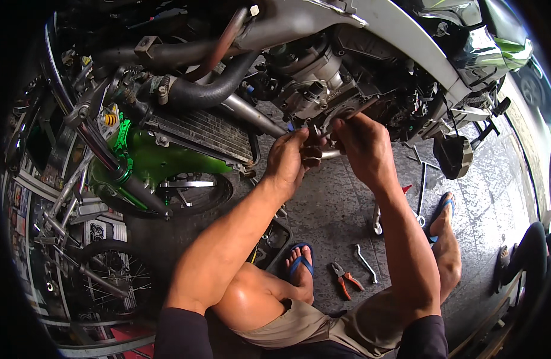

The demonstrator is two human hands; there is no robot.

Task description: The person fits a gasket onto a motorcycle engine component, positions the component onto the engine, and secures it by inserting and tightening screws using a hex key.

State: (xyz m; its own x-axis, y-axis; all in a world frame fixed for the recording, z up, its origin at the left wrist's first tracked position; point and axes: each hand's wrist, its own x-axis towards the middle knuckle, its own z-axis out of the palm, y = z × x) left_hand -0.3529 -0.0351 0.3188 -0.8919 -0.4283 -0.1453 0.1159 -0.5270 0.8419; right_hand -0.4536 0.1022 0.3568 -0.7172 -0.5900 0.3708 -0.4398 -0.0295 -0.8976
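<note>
Mid-job under the engine [323, 90], far centre: left hand [285, 160] pinching a small part [312, 154], right hand [360, 145] gripping a thin tool [347, 115], probably needs steady twisting next.

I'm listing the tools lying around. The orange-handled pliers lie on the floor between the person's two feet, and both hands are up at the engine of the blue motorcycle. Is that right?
One detail is wrong: in the head view the motorcycle has green bodywork, not blue. The orange-handled pliers do lie on the floor between the feet, and the left hand and right hand are at the engine.
</note>
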